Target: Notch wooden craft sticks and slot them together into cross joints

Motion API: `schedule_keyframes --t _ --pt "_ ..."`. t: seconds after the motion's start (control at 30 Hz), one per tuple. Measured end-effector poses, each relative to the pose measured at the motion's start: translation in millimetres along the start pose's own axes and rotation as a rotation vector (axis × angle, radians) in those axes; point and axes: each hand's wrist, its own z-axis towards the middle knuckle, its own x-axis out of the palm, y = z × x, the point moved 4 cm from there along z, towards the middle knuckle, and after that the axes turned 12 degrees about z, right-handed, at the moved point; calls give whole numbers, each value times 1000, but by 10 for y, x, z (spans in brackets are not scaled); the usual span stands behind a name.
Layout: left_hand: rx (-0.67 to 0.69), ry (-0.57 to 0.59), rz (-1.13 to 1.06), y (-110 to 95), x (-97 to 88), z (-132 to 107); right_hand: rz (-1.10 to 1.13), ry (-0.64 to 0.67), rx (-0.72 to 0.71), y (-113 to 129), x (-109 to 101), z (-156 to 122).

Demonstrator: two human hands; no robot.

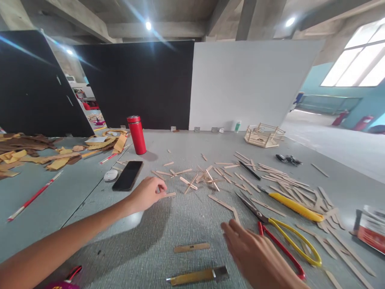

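Note:
My left hand (pixel 147 192) reaches in from the left with its fingers curled. Its fingertips close on one end of a short wooden craft stick (pixel 171 194) low over the grey table. My right hand (pixel 255 251), slightly blurred, hovers palm down at the lower right, fingers stretched out and nothing visible in them. Ahead of it lies an angled pair of joined sticks (pixel 224 203). Between the hands is a single flat stick (pixel 191 248) with a dark mark. Beyond them stand crossed-stick pieces (pixel 190 184). Scissors (pixel 264 218) with red and yellow handles lie beside my right hand.
A yellow-handled cutter (pixel 296 206) and many loose sticks (pixel 285 176) cover the right. An amber tube with a metal tip (pixel 194 277) lies nearest. A phone (pixel 128 176), white case (pixel 110 175) and red flask (pixel 136 135) stand left; a stick frame (pixel 264 136) sits behind.

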Motion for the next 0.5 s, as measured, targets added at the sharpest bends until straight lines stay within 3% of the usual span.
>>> schedule_keyframes --t 0.1,0.2,0.33,0.5 --pt "-24 -54 99 54 89 -177 -137 -19 69 -324 18 -89" --pt "-14 -95 126 28 166 -294 -158 -5 71 -461 71 -145" --pt "33 -120 55 -64 244 -318 -133 32 10 -468 147 -180" --pt "76 -117 -198 -216 336 -343 -35 79 -68 -358 121 -136"
